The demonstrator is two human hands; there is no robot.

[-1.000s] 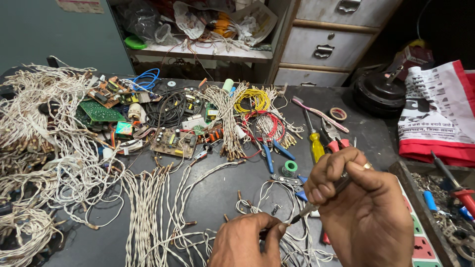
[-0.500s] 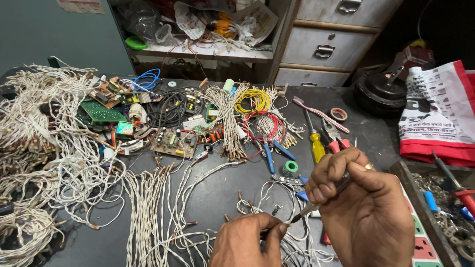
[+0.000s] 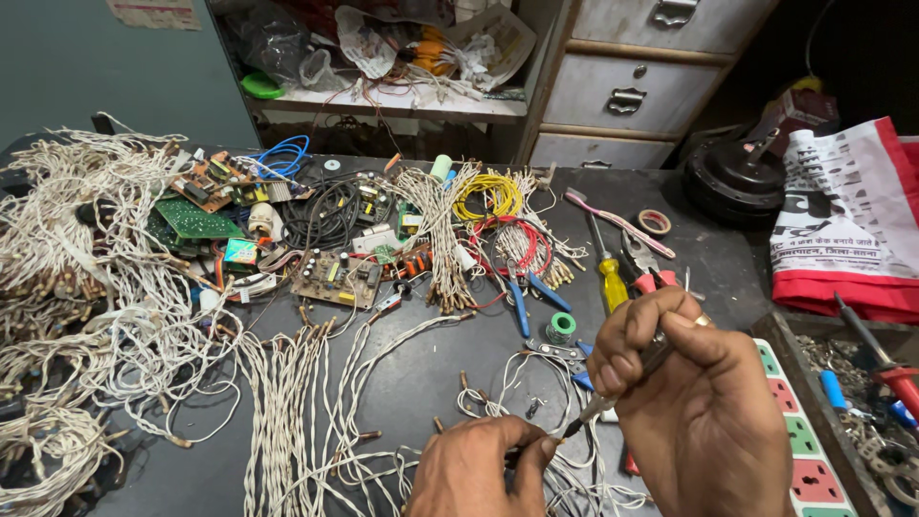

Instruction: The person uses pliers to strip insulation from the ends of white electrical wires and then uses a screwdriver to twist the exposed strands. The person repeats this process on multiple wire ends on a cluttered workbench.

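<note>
Left hand (image 3: 479, 469): closed, pinching a twisted white wire end (image 3: 522, 450) at the worktop's near edge.
Right hand (image 3: 704, 402): fist wrapped round a soldering iron (image 3: 613, 393), tip touching that wire end.
Doing it well: steady both hands, keep fingertips back from the tip.
Containers: tray (image 3: 842, 402) at the right edge holds small tools.
</note>
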